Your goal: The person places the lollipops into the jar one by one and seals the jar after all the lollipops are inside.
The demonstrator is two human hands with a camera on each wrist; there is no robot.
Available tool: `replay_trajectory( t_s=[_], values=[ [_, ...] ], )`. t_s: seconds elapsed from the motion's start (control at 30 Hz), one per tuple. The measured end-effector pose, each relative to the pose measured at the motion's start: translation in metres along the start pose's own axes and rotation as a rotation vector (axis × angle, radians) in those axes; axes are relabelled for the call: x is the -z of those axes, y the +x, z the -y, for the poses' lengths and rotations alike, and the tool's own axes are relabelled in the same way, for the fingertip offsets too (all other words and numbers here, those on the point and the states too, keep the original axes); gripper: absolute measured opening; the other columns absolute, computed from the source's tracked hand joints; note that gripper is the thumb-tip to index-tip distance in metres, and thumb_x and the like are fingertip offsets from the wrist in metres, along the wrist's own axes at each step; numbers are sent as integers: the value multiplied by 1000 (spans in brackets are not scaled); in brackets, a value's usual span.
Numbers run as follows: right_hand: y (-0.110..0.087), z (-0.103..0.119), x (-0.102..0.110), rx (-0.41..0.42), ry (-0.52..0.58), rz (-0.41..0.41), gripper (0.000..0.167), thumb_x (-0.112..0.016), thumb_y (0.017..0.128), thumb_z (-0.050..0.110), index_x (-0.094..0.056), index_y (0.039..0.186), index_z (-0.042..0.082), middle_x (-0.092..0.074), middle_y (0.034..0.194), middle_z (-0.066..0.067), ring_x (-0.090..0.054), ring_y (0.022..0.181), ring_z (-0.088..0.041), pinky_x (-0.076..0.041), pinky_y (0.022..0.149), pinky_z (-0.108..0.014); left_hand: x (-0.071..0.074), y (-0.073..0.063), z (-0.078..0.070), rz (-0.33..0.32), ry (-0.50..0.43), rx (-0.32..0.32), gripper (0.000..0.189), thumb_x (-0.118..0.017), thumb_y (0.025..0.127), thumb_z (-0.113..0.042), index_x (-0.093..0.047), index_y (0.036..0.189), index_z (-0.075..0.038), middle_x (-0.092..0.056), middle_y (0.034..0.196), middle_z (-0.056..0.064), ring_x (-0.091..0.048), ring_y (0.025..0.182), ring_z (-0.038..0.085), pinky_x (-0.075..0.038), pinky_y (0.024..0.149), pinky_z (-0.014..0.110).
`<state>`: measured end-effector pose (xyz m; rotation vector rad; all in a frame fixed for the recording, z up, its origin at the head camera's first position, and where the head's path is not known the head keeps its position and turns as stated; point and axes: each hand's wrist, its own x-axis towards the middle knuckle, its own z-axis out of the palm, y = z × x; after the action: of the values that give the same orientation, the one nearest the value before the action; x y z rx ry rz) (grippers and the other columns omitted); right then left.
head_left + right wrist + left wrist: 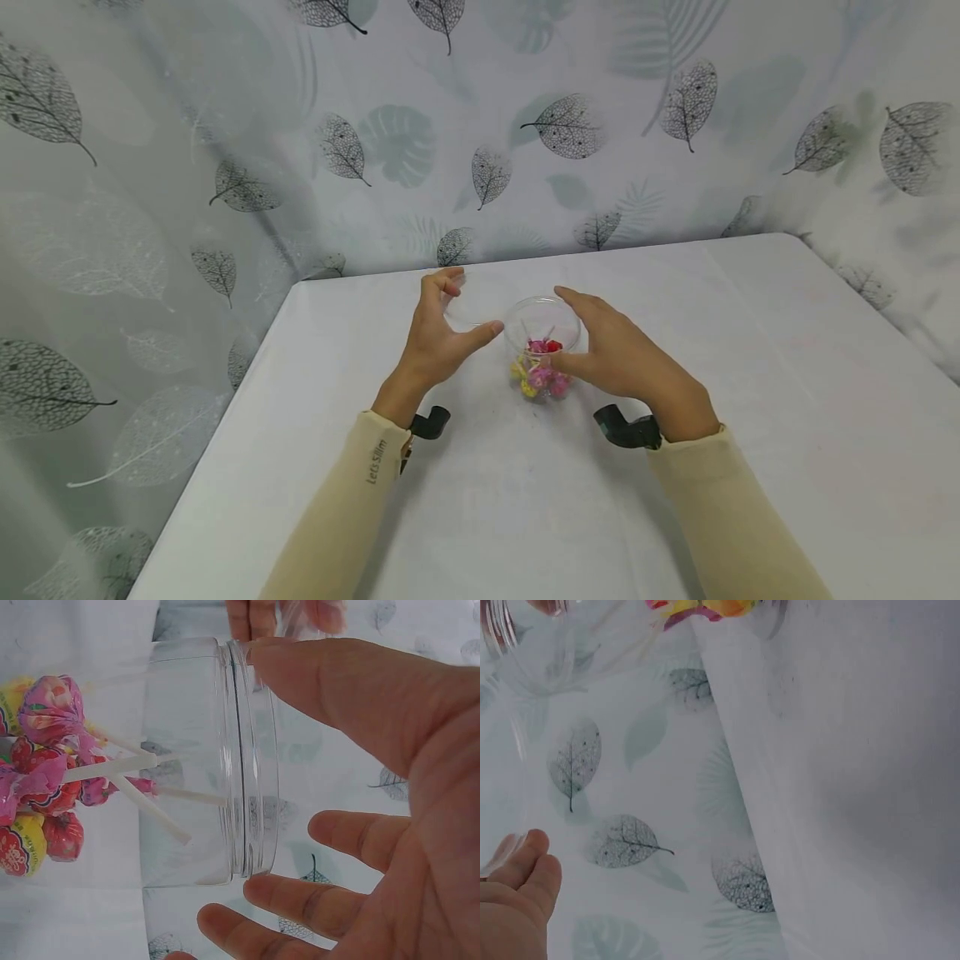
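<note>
A clear plastic jar (187,697) stands upright on the table, with several lollipops (540,377) in pink, red and yellow wrappers inside. Their white sticks point up toward the jar's mouth. My right hand (618,350) grips the jar's rim, thumb on one side and fingers on the other. To the jar's left, my left hand (438,348) holds a clear, round, lid-like piece (501,776) between thumb and curled fingers. That piece is faint against the white cloth, and its exact shape is hard to tell.
A white cloth covers the table (750,350). Behind it and along both sides hangs a leaf-patterned curtain (405,167). Dark wrist mounts (628,427) stick out from under both wrists, near the table surface.
</note>
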<state>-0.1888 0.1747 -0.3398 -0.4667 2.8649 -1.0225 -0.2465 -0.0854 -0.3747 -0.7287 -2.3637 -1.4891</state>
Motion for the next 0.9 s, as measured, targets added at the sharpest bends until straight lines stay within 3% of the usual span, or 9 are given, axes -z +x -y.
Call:
replay_trajectory(
  t_s=[0.33, 0.57, 0.73, 0.9],
  values=[
    [1, -1, -1, 34, 24, -34, 96, -81, 91, 28, -24, 166, 10, -33, 167, -16, -32, 152, -39, -30, 119, -63, -27, 2, -6, 189, -59, -27, 67, -91, 82, -15, -31, 109, -3, -43, 158, 12, -39, 148, 28, -31, 122, 51],
    [1, -2, -1, 112, 5, -48, 87, -83, 89, 23, -37, 160, 7, -39, 163, -16, -36, 151, -37, -32, 119, -61, -38, 3, -6, 240, -53, 20, 67, -93, 81, -23, -34, 109, -8, -42, 160, 2, -42, 146, 31, -41, 114, 54],
    [1, -2, -2, 129, -18, -49, 80, -84, 89, 26, -45, 156, 5, -44, 159, -17, -40, 149, -37, -35, 118, -60, -40, 3, -6, 268, -48, 26, 68, -92, 81, -25, -35, 112, -4, -40, 162, 0, -38, 149, 28, -36, 119, 53],
    [1, -2, -3, 134, -38, -56, 77, -83, 90, 24, -47, 155, 6, -44, 159, -19, -40, 148, -38, -36, 117, -61, -41, 2, -5, 288, -68, 25, 66, -91, 83, -20, -36, 119, -11, -38, 163, -3, -38, 149, 26, -35, 120, 53]
  ],
)
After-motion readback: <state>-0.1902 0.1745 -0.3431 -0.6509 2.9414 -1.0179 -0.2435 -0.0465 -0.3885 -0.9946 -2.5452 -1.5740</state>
